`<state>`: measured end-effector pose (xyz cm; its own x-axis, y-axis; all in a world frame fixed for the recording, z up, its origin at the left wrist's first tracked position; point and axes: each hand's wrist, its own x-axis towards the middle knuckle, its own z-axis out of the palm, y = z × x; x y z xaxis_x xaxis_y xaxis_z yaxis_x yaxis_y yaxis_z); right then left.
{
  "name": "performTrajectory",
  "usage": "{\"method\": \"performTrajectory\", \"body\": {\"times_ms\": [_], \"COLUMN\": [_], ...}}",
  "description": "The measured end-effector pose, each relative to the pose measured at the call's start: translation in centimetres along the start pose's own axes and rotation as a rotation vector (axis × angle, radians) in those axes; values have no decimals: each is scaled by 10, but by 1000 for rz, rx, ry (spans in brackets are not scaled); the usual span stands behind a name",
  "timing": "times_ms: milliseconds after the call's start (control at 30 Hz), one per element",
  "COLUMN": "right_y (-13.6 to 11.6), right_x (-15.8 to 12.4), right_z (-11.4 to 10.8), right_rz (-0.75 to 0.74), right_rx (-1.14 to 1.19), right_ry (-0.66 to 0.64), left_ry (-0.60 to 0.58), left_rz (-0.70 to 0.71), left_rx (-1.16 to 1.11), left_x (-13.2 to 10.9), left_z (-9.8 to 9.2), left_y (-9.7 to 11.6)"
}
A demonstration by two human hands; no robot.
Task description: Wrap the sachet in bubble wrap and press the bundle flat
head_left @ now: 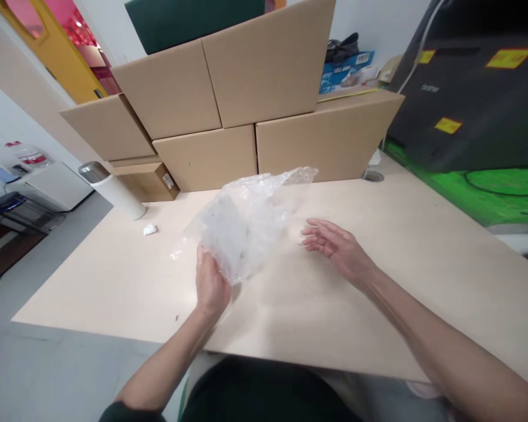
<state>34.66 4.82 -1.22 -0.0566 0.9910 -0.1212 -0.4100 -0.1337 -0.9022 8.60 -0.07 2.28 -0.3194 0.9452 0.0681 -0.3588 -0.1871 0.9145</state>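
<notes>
A crinkled clear plastic bag is tilted up over the middle of the table, with a flat, pale grey piece showing through it. What that piece is, I cannot make out. My left hand grips the bag at its lower left edge, thumb in front and the other fingers hidden behind. To the right of the bag, apart from it, my right hand hovers with its fingers spread and nothing in them.
Stacked cardboard boxes line the table's back edge. A white bottle with a metallic lid stands at the left, near a small crumpled white scrap. Behind the table, at the right, is a large black case.
</notes>
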Motion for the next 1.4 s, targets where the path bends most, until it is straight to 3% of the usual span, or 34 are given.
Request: {"method": "performTrajectory", "body": {"times_ms": [100,233,300,367,467,533,633,767,833,933,1033,1100,1167,1267,1400], "right_y": [2,-1,-3,-4,-2,0,2,1,2,3,2,0,-2,-3,-1], "right_x": [-6,-10,-10,-10,-10,-10,-11,-13,-13,-10,-7,-5,-4,-1,4], "right_z": [4,8,10,11,12,10,9,10,11,10,8,8,7,3,-7], "right_rz": [24,57,94,140,177,175,161,217,235,240,236,241,247,243,219], "right_rx": [-10,11,22,34,49,47,6,-55,-66,-45,-2,6,6,-14,-41], "right_ry": [-44,-43,-40,-38,-30,-25,-2,71,98,137,202,252,297,345,354], "left_ry": [2,97,118,68,-40,-68,69,326,381,461,510,419,227,-22,-114], "left_rz": [-50,-20,62,193,431,537,537,381,292,288,499,576,513,307,152], "left_rx": [-3,194,433,772,1215,1279,1109,817,873,1247,1540,1597,1602,1586,1554], "left_x": [-15,-24,-25,-24,-23,-20,-13,1,3,-1,-10,-12,-10,1,16], "left_z": [-10,-55,-78,-94,-100,-100,-105,-134,-152,-169,-163,-148,-129,-102,-87], "left_y": [1,-5,-6,-4,3,8,15,27,32,36,35,33,30,24,15]}}
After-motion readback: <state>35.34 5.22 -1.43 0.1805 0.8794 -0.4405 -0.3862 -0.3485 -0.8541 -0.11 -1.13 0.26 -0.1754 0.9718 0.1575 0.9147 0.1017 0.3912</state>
